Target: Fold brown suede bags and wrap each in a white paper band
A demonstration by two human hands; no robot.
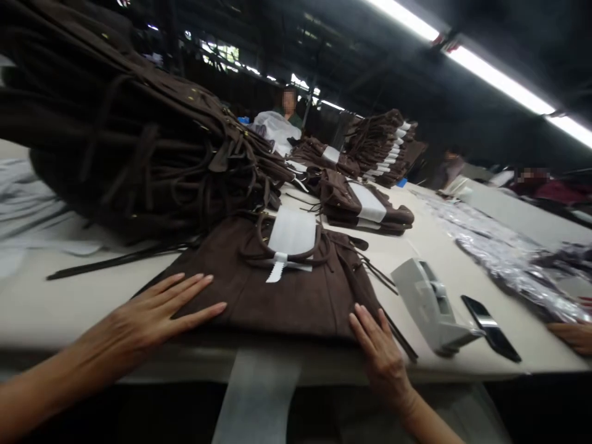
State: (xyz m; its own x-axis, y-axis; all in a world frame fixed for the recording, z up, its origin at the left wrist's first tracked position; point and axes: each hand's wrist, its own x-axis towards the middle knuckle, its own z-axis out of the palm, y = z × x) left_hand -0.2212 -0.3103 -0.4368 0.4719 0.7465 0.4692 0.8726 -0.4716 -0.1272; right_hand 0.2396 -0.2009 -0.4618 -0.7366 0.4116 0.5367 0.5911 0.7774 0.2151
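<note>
A dark brown bag (287, 302) lies flat at the table's front edge. Its looped handles (250, 250) are bound together with a strip of white tape over a white sheet (292, 231). My left hand (152, 314) rests on the bag's left side, fingers stretched out. On its right side lies my right hand (377, 342), fingers extended and touching the fabric near the lower corner. A pale strip (259, 394) hangs below the bag over the table's edge. Thin dark cords stick out on both sides of the bag.
Left of the bag rises a big heap of brown bags (152, 142). Behind stand folded bags with white bands (370, 203) and a taller stack (383, 145). To the right are a tape dispenser (430, 305), a phone (490, 327), plastic-wrapped goods (509, 265) and another person's hand (573, 336).
</note>
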